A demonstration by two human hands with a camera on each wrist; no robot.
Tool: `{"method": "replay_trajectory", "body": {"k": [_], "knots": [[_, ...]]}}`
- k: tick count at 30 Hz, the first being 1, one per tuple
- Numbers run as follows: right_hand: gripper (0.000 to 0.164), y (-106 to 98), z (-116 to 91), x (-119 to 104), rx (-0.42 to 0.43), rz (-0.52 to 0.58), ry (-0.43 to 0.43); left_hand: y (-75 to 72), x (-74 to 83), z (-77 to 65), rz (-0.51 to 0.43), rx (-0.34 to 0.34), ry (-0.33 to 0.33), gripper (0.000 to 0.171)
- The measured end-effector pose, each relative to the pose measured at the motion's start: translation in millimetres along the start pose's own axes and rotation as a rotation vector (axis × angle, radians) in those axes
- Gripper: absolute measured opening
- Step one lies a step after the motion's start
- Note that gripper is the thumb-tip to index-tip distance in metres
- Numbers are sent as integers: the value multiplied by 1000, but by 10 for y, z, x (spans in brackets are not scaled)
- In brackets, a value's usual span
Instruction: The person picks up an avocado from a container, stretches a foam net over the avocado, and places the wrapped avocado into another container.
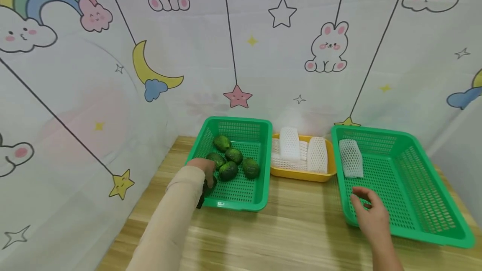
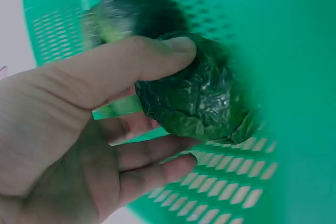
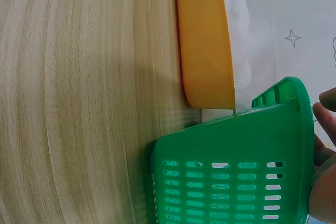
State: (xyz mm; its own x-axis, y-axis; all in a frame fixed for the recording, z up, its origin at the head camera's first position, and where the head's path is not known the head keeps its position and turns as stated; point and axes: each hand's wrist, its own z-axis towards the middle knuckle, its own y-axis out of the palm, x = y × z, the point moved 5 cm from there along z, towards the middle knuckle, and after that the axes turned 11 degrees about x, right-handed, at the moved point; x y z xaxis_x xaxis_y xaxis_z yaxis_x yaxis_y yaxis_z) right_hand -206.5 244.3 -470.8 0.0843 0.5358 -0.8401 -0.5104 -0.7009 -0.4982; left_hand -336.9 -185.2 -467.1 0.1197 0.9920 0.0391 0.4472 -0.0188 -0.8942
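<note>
Inside the left green basket [image 1: 265,170], my left hand [image 1: 205,168] grips a dark green, wrinkled avocado [image 2: 202,95]. The thumb lies over its top and the fingers reach beneath it, in the left wrist view. Several other avocados [image 1: 228,171] lie beside it in that basket. My right hand [image 1: 373,216] hovers over the near left rim of the right green basket [image 1: 429,204], fingers loosely bent and holding nothing. A white foam net sleeve [image 1: 351,159] lies in that basket at its far left; what it contains is hidden.
Between the two green baskets stands a yellow basket [image 1: 301,175] with several white foam net sleeves [image 1: 317,154]. All three rest on a wooden table [image 1: 290,225]. A white curtain with cartoon prints [image 1: 211,45] hangs close behind and at the left side.
</note>
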Motion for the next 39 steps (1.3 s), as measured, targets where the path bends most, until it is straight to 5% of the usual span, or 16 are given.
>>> {"method": "replay_trajectory", "body": {"k": [7, 14, 28, 39], "knots": [[34, 3, 9, 25, -20, -22, 19, -368, 120, -112, -179, 80, 107, 51], [35, 5, 21, 32, -32, -46, 53, -537, 453, -239, -381, 226, 318, 52], [35, 19, -8, 36, -35, -57, 80, -343, 1102, -558, -733, 459, 538, 65], [35, 54, -33, 30, -59, -231, -8, -214, 1557, -623, -779, 535, 489, 55]]}}
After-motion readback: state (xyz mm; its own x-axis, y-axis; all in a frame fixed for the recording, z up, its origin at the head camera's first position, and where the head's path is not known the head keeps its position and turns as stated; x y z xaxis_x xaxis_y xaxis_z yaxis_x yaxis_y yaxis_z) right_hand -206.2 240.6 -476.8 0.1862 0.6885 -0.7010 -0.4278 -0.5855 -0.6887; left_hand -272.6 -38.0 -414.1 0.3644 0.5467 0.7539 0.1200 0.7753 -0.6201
